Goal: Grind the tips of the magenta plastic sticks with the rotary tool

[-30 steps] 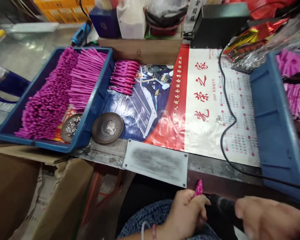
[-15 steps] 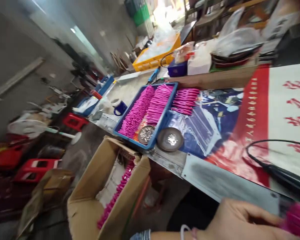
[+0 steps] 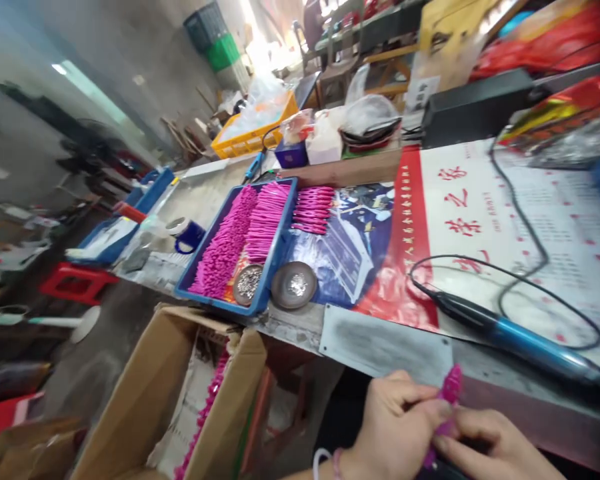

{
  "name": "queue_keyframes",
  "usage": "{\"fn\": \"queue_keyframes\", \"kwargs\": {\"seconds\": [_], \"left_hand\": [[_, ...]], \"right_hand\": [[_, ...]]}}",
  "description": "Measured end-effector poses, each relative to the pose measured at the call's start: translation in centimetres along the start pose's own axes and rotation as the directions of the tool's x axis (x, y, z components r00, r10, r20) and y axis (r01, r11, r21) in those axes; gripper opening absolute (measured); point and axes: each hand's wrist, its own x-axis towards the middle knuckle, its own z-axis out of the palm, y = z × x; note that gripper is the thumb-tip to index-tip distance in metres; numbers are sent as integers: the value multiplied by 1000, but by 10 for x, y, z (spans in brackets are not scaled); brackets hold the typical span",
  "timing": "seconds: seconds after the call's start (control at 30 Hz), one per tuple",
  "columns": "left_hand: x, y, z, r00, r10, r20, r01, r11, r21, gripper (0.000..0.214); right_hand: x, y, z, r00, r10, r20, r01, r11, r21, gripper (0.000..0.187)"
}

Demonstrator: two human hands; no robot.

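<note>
1. I am at a long workbench [image 3: 290, 320] in a cluttered workshop; a printed calendar poster [image 3: 480, 220] covers its top, and stools and crates stand along the aisle on my left.

2. My view has swung back toward the bench: half a second ago it was turned far to the left, and now the poster and the bench edge fill the right side again.

3. The blue-handled tool [image 3: 520, 343] now lies on the poster near the bench edge, its black cord [image 3: 525, 227] looping behind it. A second ago my right hand was on a dark tool down at my lap; that hand is off it now.

4. My left hand [image 3: 395, 427] is closed around the pink plastic piece [image 3: 450, 390], whose tip sticks up just below the bench edge. My right hand [image 3: 485, 450] has come in and pinches the same piece from the other side, so both hands now grip it together.

5. With the tool put down, I judge that the powered part of the work on this piece is over and I am handling it by hand.

6. The blue tray [image 3: 267, 283] of pink parts, the row of finished pink pieces [image 3: 313, 210] beside it and the two metal dishes [image 3: 294, 293] of small hardware lie as before. The cardboard box [image 3: 180, 400] with pink pieces in it stands open under the bench on my left.
</note>
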Motion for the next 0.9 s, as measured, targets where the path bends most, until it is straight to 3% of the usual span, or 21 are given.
{"fn": "queue_keyframes", "kwargs": {"seconds": [0.13,0.37,0.5,0.9], "left_hand": [[-4,-1,-7,997,-4,81,-5,995,104,39],[-9,-6,-9,991,-38,132,14,985,174,38],[-10,-5,-11,985,-64,157,34,982,186,41],[-15,-4,-27,968,-77,241,13,967,256,46]], "right_hand": [[0,-5,12,998,18,64,-28,986,167,59],[-6,-5,16,984,72,161,-117,949,292,61],[-6,-15,14,969,78,234,-155,931,330,61],[-6,-14,18,947,-14,321,-104,932,347,67]]}}
